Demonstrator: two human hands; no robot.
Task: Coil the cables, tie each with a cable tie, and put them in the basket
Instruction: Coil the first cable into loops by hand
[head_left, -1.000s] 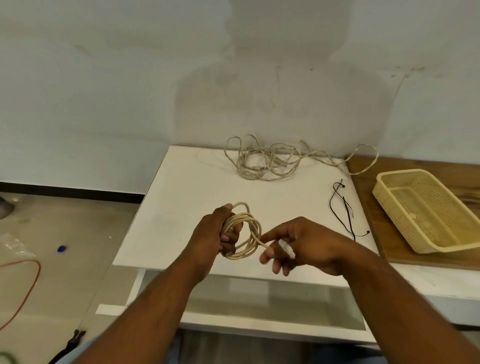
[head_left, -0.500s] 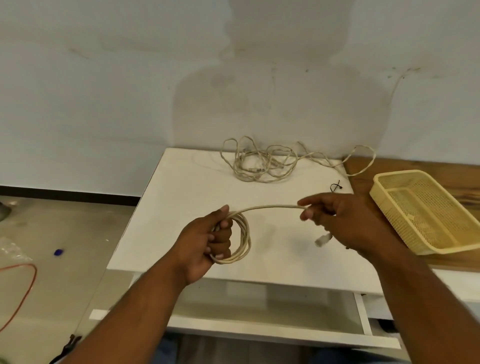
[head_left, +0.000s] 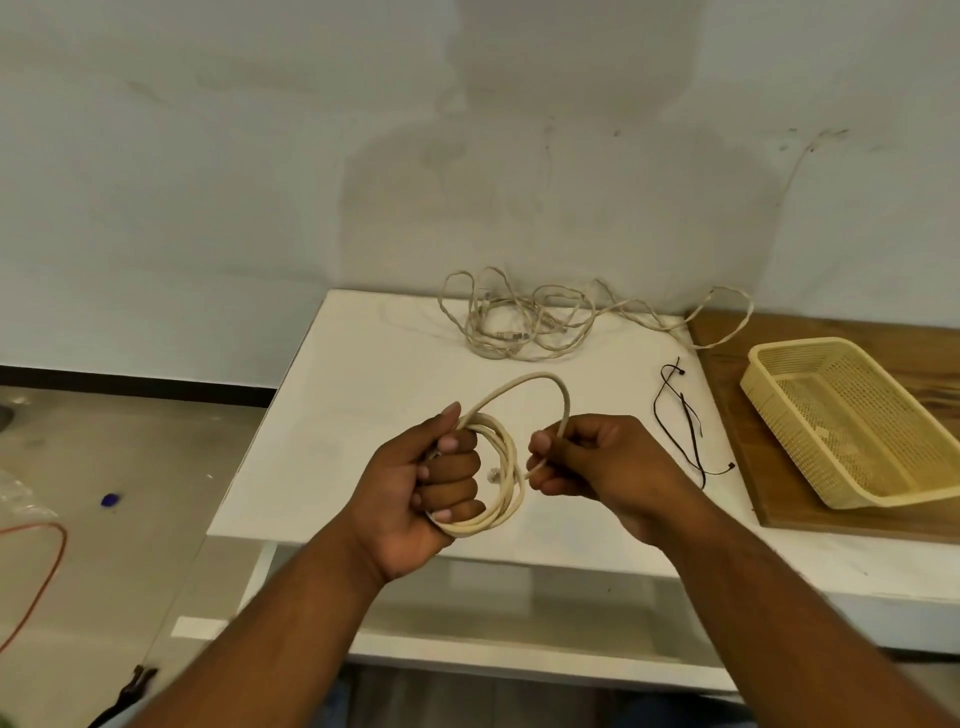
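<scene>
In the middle of the frame we see the left hand clenched around a cream cable, which is wound in several loops around its fingers. One free loop of this cable rises in an arch above the coil and comes down into the right hand, which pinches it between thumb and fingers, just beside the coil. Both hands are above the front part of the white counter. At the upper centre of the frame, near the wall, a second cable lies in a loose tangle on the counter, with one end reaching onto the wooden board at the right. Between the right hand and this board lie thin black cable ties. The yellow basket stands on the wooden board at the right edge of the frame. We cannot read any brand, label or writing on these things.
</scene>
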